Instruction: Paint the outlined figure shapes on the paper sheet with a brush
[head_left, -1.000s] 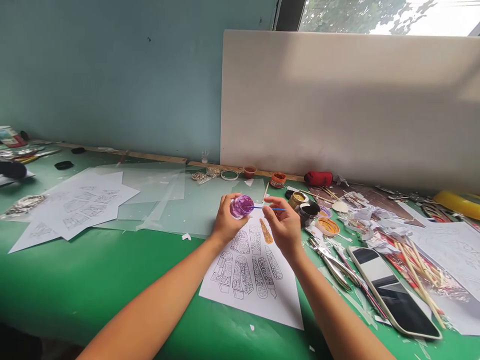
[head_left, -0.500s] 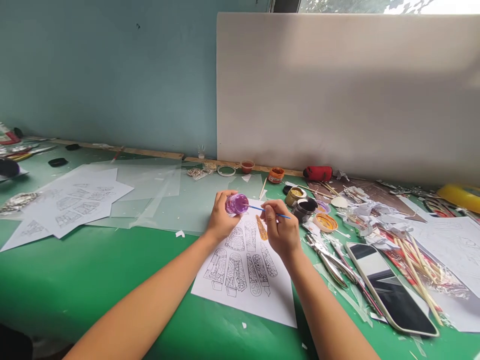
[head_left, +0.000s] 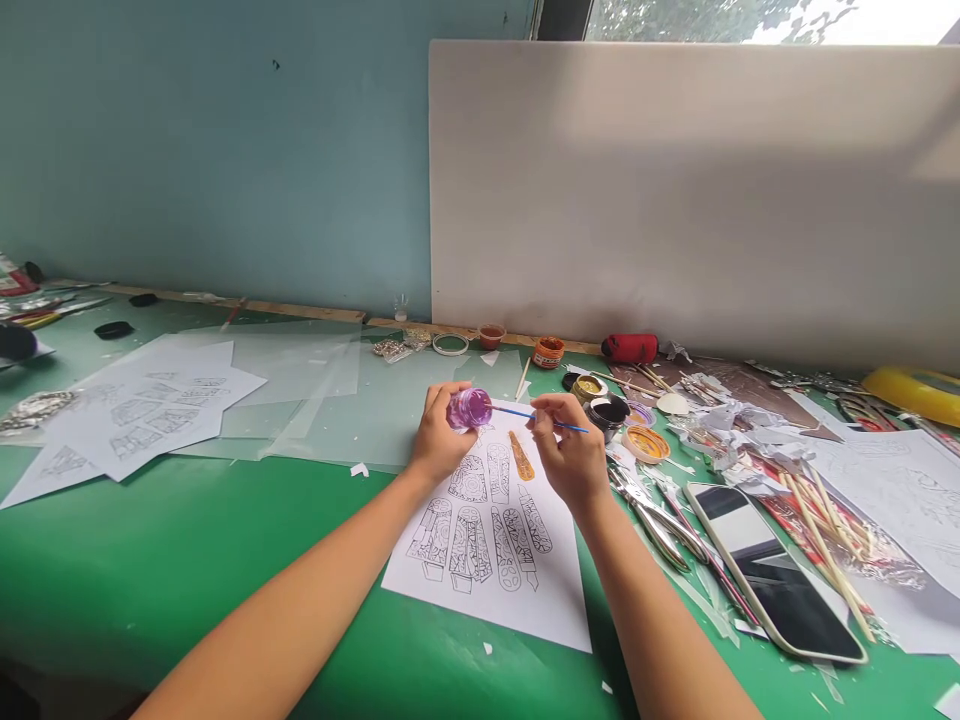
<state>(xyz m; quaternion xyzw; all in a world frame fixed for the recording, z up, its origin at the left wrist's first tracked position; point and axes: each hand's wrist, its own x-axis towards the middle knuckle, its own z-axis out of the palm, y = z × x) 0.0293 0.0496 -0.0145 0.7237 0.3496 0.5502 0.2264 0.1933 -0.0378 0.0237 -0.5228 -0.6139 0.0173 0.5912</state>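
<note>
My left hand (head_left: 441, 435) is closed around a small jar of purple paint (head_left: 470, 408), tipped so its mouth faces right. Between the fingers of my right hand (head_left: 566, 450) is a thin blue paintbrush (head_left: 559, 422), its tip at the jar's mouth. Below both hands lies a white sheet (head_left: 480, 610) printed with black-outlined patterned shapes. One narrow shape (head_left: 521, 457) on it is orange-gold. Open jars of black paint (head_left: 609, 412) and gold paint (head_left: 589, 388) stand just beyond my right hand.
Right of the sheet are pliers (head_left: 660, 520), a phone (head_left: 776, 570), wooden sticks (head_left: 825, 530) and crumpled paper scraps (head_left: 750, 430). An orange paint jar (head_left: 548, 352) stands toward the back. Printed papers (head_left: 150, 400) and clear sheets (head_left: 330, 420) spread over the left side.
My right hand has drawn slightly right with the brush, whose tip has come from inside the jar to its mouth. The view has shifted slightly.
</note>
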